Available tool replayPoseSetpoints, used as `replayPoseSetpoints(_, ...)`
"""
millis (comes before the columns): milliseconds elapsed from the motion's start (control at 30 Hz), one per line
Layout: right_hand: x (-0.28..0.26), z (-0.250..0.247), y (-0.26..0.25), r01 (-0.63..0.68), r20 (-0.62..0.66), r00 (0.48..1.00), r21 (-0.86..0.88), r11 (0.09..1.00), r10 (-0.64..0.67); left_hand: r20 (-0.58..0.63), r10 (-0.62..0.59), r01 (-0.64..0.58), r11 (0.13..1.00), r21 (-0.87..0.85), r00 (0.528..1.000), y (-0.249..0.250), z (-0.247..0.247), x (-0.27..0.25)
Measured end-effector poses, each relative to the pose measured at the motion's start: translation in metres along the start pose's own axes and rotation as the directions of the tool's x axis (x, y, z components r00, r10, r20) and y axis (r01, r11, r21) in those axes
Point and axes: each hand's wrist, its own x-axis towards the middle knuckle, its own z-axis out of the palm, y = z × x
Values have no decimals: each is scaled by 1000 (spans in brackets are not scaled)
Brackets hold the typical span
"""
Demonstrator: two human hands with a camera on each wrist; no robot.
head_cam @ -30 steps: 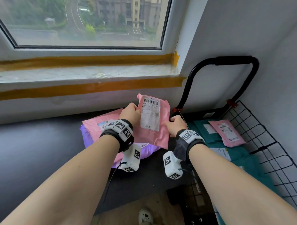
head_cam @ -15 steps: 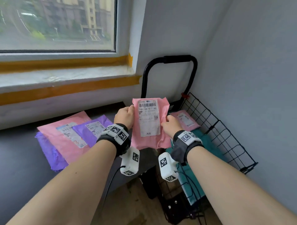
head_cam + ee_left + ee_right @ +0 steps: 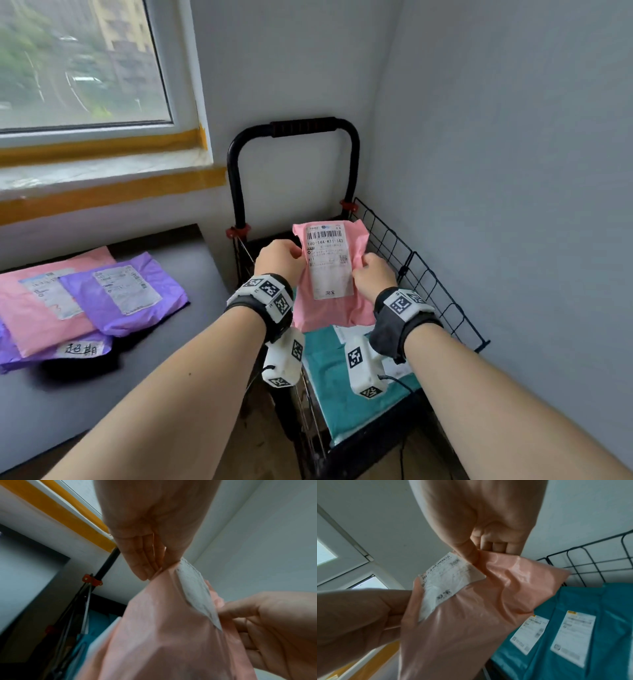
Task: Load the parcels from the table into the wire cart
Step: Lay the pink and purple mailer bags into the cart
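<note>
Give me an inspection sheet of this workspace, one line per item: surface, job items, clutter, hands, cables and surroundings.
Surface: dark table beneath the window, still carrying parcels.
Job's things: pink parcel held upright above the wire cart, label facing the camera; teal parcels already lie in the cart; a pink mailer and purple mailers overlap on the table.
Clutter: nothing seen.
Grippers: left hand pinches the parcel's left edge, right hand its right edge.
Cables: thin black lead from the right wrist camera.
Surroundings: window, yellow tape on the sill, grey corner walls.
</note>
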Motion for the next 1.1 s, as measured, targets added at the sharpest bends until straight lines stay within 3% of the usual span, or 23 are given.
replayPoseSetpoints(133, 31, -32, 47, 10, 29, 1000, 4, 1000, -10, -11, -37, 37, 997, 65, 999, 37, 45, -4)
replayPoseSetpoints(300, 61, -38, 72, 45, 47, 998, -1, 999, -45, -34, -180, 182, 982, 56, 983, 45, 70, 3)
replayPoseSetpoints(500, 110, -17, 63, 53, 100, 993, 24, 998, -55, -87, -330, 322, 942, -101, 940, 20, 83, 50)
replayPoseSetpoints(600, 133, -3, 51, 50, 128, 990, 50, 998, -56, -11, -367, 361, 920, -151, 930, 11, 92, 78)
replayPoseSetpoints(700, 158, 11, 44, 41, 140, 989, 47, 998, -47, 31, -381, 382, 919, -98, 924, -1, 99, 102)
replayPoseSetpoints(1100, 276, 65, 72, -88, 297, 950, -36, 995, 95, -61, -556, 553, 831, -58, 829, -67, 160, 190)
